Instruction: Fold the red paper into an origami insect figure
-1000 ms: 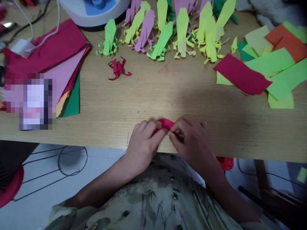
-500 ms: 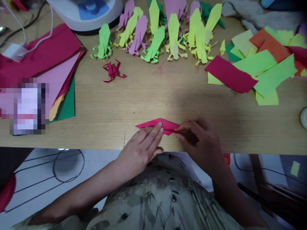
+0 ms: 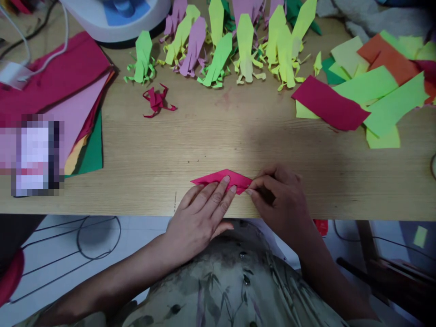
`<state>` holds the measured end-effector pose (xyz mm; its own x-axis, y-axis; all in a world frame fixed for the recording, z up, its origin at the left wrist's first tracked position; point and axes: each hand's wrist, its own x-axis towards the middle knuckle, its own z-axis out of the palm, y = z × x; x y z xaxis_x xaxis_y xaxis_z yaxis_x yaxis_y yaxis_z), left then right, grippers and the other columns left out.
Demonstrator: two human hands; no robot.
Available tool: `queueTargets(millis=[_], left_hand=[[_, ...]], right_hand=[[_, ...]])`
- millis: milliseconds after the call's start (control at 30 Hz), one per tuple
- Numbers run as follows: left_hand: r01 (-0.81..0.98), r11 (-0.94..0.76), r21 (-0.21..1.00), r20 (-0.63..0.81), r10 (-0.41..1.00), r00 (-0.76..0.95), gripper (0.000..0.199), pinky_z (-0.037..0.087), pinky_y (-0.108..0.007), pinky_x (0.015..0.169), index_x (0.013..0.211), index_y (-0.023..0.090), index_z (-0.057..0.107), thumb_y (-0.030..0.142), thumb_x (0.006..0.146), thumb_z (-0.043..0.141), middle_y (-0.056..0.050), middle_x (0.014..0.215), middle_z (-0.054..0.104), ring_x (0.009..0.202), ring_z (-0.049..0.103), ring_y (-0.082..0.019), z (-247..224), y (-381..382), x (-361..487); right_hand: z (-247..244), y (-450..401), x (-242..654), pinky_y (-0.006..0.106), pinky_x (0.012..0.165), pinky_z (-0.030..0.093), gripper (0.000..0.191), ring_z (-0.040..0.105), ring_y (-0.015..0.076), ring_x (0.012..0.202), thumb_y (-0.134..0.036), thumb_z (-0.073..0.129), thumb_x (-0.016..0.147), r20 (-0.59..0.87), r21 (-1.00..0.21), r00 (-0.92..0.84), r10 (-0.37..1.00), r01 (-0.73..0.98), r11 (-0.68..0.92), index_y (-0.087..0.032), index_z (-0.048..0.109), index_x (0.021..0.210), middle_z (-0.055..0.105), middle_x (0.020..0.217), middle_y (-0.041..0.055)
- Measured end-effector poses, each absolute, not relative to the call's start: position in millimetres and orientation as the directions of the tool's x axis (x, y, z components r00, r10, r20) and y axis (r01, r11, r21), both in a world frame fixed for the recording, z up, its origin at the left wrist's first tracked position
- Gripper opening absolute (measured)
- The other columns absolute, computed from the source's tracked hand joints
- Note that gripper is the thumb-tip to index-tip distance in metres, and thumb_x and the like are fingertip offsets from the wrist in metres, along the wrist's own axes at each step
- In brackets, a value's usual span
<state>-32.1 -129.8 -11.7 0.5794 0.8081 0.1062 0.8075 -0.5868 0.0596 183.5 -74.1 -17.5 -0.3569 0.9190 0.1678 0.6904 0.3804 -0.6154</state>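
A folded red paper (image 3: 223,174) lies near the front edge of the wooden table (image 3: 211,136), its tips pointing left and right. My left hand (image 3: 200,215) rests flat on it with fingers stretched out, pressing on its lower part. At the paper's right end, the thumb and index finger of my right hand (image 3: 281,195) pinch the edge. The fingers hide part of the fold. Further back on the left sits a small red folded paper figure (image 3: 158,101) with thin bent legs.
Several green, yellow and purple paper figures (image 3: 245,45) line the back. Loose coloured sheets (image 3: 378,86) are piled at the right. Large red paper (image 3: 64,72), a blurred phone-like object (image 3: 34,154) and a white cable lie left, near a white base (image 3: 119,20).
My right fingertips have shifted slightly left and pinch closer to the paper's lower right edge. The fingers of my left hand are spread a little wider on the paper.
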Motion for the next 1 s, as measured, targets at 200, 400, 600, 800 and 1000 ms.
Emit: queueTargets(millis=[200,400,600,800,1000], left_hand=[[0.766,-0.632,0.120,0.096,0.775,0.624,0.070,0.031,-0.045,0.121,0.155,0.008,0.032,0.050,0.100,0.047,-0.017,0.158,0.040,0.149,0.035,-0.029,-15,-127,-33],[0.756,-0.640,0.133,0.053,0.767,0.640,0.076,0.032,-0.045,0.122,0.158,0.016,0.026,0.053,0.097,0.050,-0.016,0.161,0.034,0.150,0.032,-0.029,-24,-126,-38],[0.760,-0.638,0.124,0.049,0.769,0.637,0.076,0.031,-0.044,0.122,0.158,0.014,0.026,0.056,0.098,0.044,-0.015,0.161,0.034,0.151,0.030,-0.028,-24,-126,-38],[0.776,-0.616,0.136,0.035,0.785,0.618,0.077,0.031,-0.045,0.122,0.159,0.018,0.025,0.059,0.097,0.045,-0.013,0.159,0.039,0.151,0.031,-0.029,-24,-127,-36],[0.791,-0.608,0.061,0.028,0.794,0.608,0.082,0.033,-0.046,0.120,0.159,0.019,0.028,0.066,0.094,0.043,-0.011,0.158,0.042,0.148,0.036,-0.031,-26,-128,-32]], right_hand=[[-18,-74,180,0.042,0.085,0.036,0.006,0.060,0.0234,0.095,-0.019,0.062,0.086,0.150,-0.597,-0.338,0.929,0.719,0.358,-0.022,0.065,0.081,0.062,0.094,0.0049],[-16,-73,177,0.042,0.084,0.036,0.006,0.060,0.0242,0.095,-0.019,0.062,0.084,0.124,-0.557,-0.334,0.934,0.756,0.344,-0.021,0.063,0.079,0.062,0.093,0.0056],[-12,-73,175,0.043,0.083,0.036,0.005,0.060,0.0256,0.096,-0.018,0.062,0.084,0.110,-0.525,-0.344,0.933,0.777,0.348,-0.021,0.064,0.080,0.062,0.093,0.0069],[-12,-73,176,0.044,0.085,0.039,0.006,0.061,0.0259,0.097,-0.017,0.063,0.083,0.112,-0.538,-0.332,0.937,0.772,0.338,-0.021,0.064,0.079,0.063,0.093,0.0069],[-11,-74,192,0.040,0.086,0.047,0.009,0.061,0.0222,0.098,-0.014,0.059,0.089,0.149,-0.656,-0.361,0.921,0.661,0.365,-0.021,0.065,0.089,0.063,0.100,0.0075]])
